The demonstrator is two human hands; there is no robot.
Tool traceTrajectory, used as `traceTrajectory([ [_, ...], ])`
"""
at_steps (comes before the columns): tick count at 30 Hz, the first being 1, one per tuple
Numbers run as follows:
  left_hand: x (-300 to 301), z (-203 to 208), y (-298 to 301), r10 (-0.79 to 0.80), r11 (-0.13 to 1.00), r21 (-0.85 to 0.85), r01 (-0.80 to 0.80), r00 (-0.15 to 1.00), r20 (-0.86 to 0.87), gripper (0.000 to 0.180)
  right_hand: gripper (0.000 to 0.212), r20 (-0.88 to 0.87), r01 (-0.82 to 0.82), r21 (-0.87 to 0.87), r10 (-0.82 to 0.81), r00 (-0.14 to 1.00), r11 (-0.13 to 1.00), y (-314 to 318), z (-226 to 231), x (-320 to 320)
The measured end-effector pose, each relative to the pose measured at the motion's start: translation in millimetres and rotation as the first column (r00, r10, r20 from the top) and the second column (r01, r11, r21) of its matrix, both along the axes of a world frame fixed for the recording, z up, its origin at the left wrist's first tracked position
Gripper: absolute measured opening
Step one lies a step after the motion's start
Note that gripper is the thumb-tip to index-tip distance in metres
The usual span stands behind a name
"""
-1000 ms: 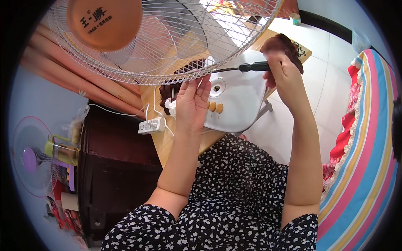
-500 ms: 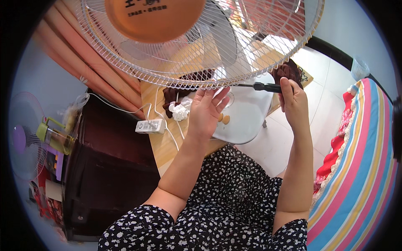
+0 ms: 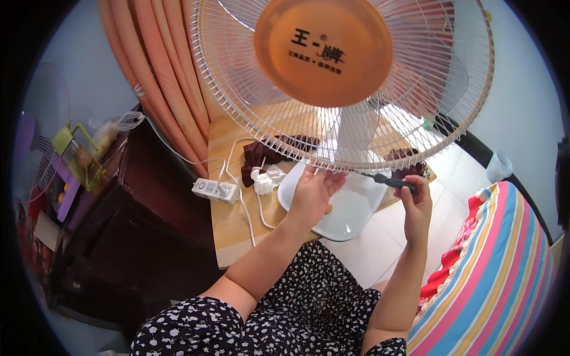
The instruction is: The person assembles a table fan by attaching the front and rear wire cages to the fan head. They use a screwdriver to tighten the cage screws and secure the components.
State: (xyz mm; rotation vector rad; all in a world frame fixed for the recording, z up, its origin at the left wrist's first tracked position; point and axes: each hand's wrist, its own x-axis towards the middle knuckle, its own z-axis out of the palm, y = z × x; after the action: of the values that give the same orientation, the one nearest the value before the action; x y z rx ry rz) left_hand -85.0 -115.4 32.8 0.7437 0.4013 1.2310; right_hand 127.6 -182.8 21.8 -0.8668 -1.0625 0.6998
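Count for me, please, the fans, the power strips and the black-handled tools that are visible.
Fans: 2 (orange-centred fan, purple-centred fan)
Power strip: 1
Black-handled tool: 1
Total: 4

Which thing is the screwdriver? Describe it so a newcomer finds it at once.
Start at the big wire-caged fan, then look just below its lower edge, right of centre. There the right grip holds the screwdriver, shaft pointing left. Its dark handle and thin shaft set it apart from the broad white base nearby.
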Motion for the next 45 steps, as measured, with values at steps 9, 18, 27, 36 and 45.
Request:
traceTrajectory([
  [9,5,-8,5,-0.023,0.999,0.038,0.024,0.999,-0.026,0.027,0.023,0.017,-0.009,0.052,0.009,1.0,0.999,-6,0,5],
  [18,-1,0,4,-0.014,0.991,0.132,0.023,0.997,-0.071,0.024,0.023,-0.054,-0.004,0.007,0.004,0.999,1.0,6,2,-5],
  [27,2,-5,9,0.102,0.979,0.193,-0.065,0.976,-0.192,0.024,0.033,0.026,-0.093,-0.07,0.095,0.995,0.993,4,-4,0],
  [36,5,-16,14,0.175,0.958,0.262,-0.116,0.961,-0.214,0.028,0.04,0.172,0.006,-0.159,0.021,0.985,0.987,-5,7,3],
  [45,2,-12,13,0.098,0.979,0.196,-0.058,0.976,-0.197,0.028,0.039,0.05,0.165,-0.106,-0.16,0.986,0.981,14,1,-14],
])
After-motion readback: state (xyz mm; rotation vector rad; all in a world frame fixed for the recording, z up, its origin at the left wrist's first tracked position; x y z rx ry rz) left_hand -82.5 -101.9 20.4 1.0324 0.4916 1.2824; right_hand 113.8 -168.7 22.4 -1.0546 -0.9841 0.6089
